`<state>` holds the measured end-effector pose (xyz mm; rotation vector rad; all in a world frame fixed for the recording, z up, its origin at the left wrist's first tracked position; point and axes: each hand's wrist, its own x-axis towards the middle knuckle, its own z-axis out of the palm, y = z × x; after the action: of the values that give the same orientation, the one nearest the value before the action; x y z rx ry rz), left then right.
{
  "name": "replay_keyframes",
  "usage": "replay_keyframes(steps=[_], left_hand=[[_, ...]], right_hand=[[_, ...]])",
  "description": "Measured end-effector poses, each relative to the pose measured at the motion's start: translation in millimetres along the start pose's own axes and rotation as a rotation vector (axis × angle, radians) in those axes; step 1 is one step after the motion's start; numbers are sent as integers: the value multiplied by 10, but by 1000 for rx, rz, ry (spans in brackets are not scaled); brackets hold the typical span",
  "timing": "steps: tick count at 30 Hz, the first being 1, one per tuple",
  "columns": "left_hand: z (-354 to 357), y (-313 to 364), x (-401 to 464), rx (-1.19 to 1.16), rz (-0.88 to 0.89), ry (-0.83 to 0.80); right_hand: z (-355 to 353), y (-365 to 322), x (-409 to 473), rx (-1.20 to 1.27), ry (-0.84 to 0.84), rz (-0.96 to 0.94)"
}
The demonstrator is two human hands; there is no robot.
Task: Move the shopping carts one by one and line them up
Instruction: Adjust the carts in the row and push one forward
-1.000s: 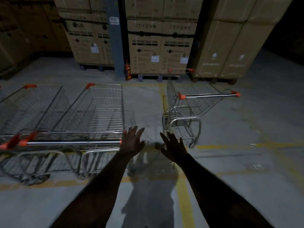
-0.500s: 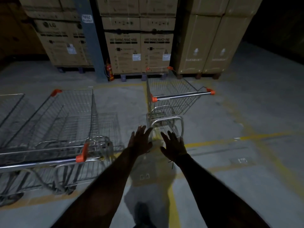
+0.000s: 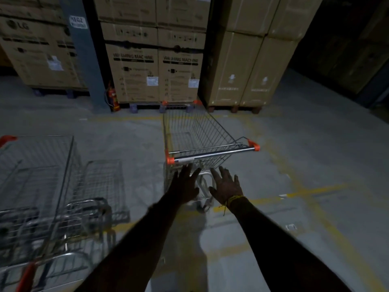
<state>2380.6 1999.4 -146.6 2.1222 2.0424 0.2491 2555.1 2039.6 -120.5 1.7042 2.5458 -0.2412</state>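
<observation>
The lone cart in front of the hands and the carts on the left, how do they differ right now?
The lone cart stands by itself, angled, near the washing machine boxes; the carts on the left sit side by side. Both open hands, left hand and right hand, reach toward the lone cart's handle without gripping it; no hand is near the left carts. Both kinds are wire mesh with orange corner caps.

The left hand (image 3: 183,187) and right hand (image 3: 226,186) are covering the lower frame and near wheels of the lone shopping cart (image 3: 195,131), so whether the fingertips are touching its handle bar (image 3: 212,154) is not showing. The near-left carts (image 3: 42,197) are blurring and running off the left and bottom edges. The stacked cartons (image 3: 155,60) are being cropped by the top edge, their small print too blurred to read.
</observation>
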Motion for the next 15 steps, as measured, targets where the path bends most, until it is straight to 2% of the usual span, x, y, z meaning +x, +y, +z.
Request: replay_keyframes(steps=[8, 12, 15], left_hand=[[262, -46, 674, 51, 42, 8], [523, -111, 853, 7, -16, 40], [619, -65, 946, 0, -122, 117]], right_hand=[[-54, 489, 821, -57, -8, 76], [26, 711, 1259, -84, 14, 47], [180, 878, 1580, -57, 45, -22]])
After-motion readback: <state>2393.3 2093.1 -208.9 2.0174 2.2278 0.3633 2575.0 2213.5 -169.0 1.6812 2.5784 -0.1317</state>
